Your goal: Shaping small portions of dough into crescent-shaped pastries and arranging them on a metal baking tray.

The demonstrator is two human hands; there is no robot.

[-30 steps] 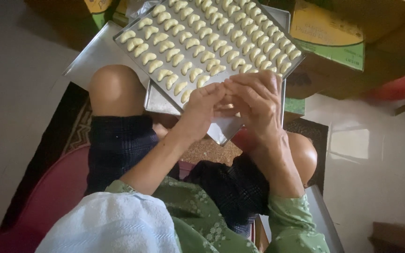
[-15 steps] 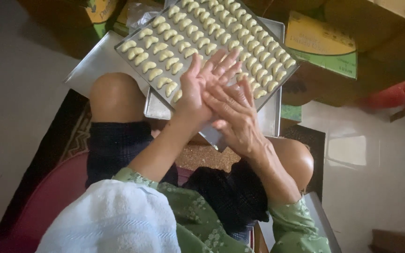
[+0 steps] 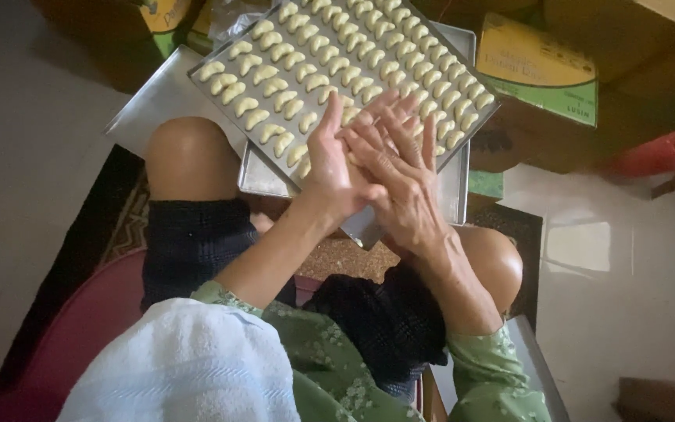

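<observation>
Floor level, seated, view down over knees. Largest first: we note a pale grey flat metal sheet [image 3: 158, 94] lying under everything, w/ a second shallow silver baking tray [image 3: 456, 187] on it, and on top a dark-rimmed metal tray [image 3: 478, 78] set at an angle, packed w/ rows of small pale-yellow crescent-shaped dough pieces [image 3: 275, 78]. Green-and-yellow cardboard carton [image 3: 541, 70] sits just beside the trays, far right.

Hands: left hand [image 3: 330, 168] and right hand [image 3: 400, 184] pressed palm to palm above the near corner of the top tray, fingers straight and spread, pointing away. Neither is curled round anything; whatever lies betw. the palms is hidden, so we cannot tell if dough is there.

Handling (our judgement): crescents look raw, soft, light, easily dented; prob. slightly greasy. Best lifted one at a time, light pinch at the thick middle, not the tips. Loaded top tray: stiff but thin; hold at two opposite rims, keep level, since the pieces look loose and could slide.

Light blue towel [image 3: 181, 367] near the lap, untouched.
</observation>
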